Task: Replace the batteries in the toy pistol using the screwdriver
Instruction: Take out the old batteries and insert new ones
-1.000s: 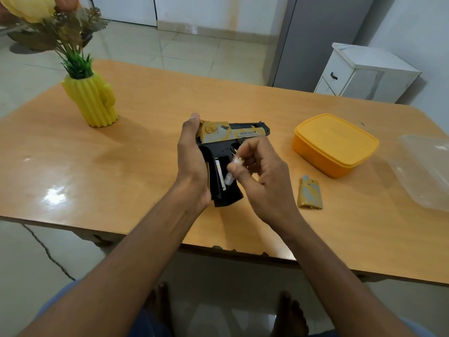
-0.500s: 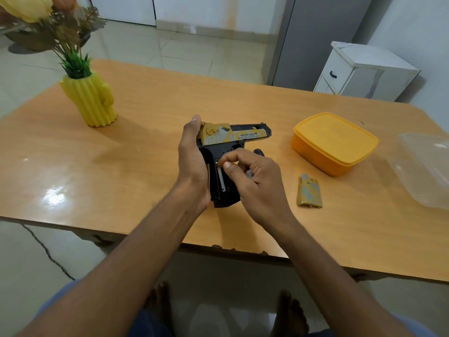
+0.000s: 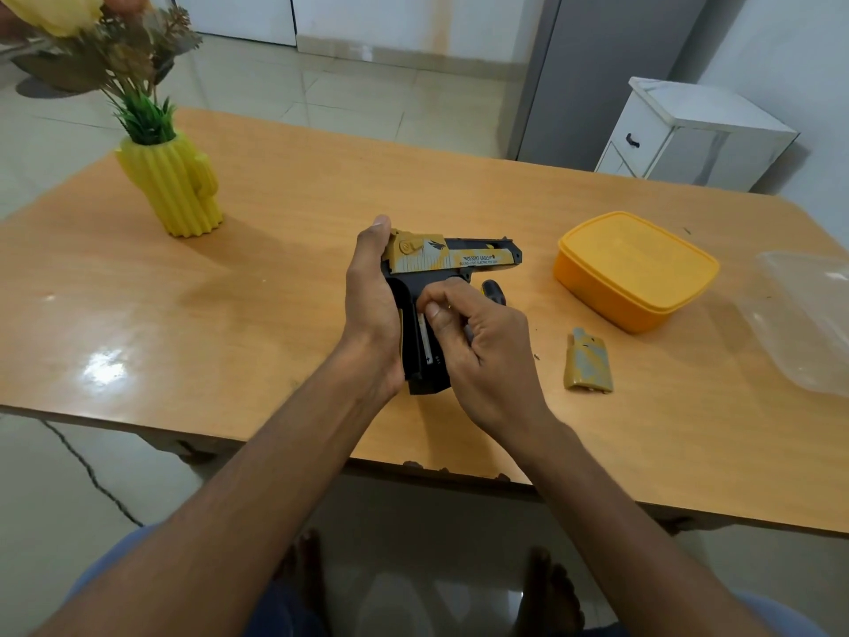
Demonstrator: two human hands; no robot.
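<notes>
Our left hand (image 3: 372,310) grips the toy pistol (image 3: 452,259) above the tabletop (image 3: 275,250); our right hand (image 3: 478,342), a second ago pinching a battery clear, now thumbs it into the grip, seating it.

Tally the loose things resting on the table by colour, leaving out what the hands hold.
Yellow: 2, the cactus vase and the lidded box.
Clear: 1, the plastic container.
Camouflage: 1, the battery cover.
Black: 1, the screwdriver handle.
Total: 5
</notes>
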